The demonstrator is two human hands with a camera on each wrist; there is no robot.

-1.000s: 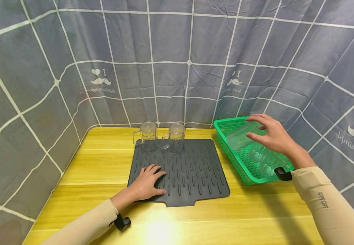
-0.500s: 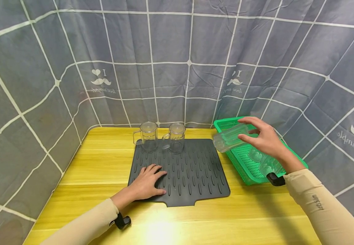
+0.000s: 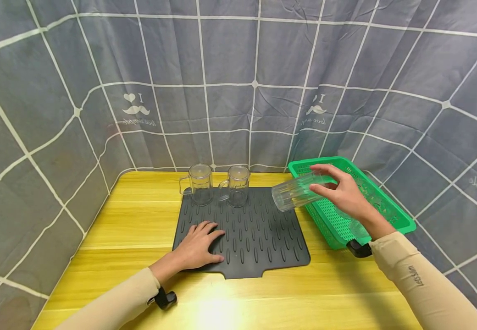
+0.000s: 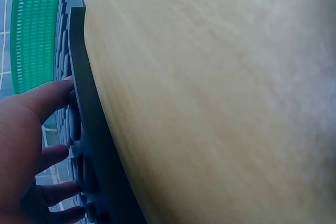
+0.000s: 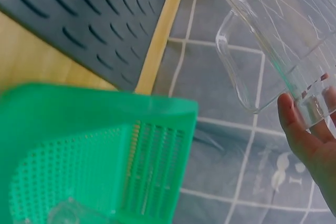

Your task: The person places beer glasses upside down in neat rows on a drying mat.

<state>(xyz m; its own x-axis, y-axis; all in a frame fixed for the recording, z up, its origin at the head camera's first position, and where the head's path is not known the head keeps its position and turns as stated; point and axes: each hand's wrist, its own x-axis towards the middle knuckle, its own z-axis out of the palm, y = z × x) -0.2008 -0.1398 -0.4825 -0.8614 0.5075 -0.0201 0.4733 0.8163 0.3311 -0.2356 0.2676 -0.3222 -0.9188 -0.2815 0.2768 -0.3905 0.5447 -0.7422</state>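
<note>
Slippage from the right hand (image 3: 344, 191), pinching one end, could drop the clear handled glass mug (image 3: 294, 192) onto the ribbed dark-grey mat (image 3: 262, 243) beneath the spread left hand (image 3: 195, 248).

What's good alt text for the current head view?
A person's right hand holds a clear mug tilted sideways between a green basket and a dark mat, on which the left hand rests. Two more mugs stand along the mat's back edge; other glassware lies in the basket.
</note>
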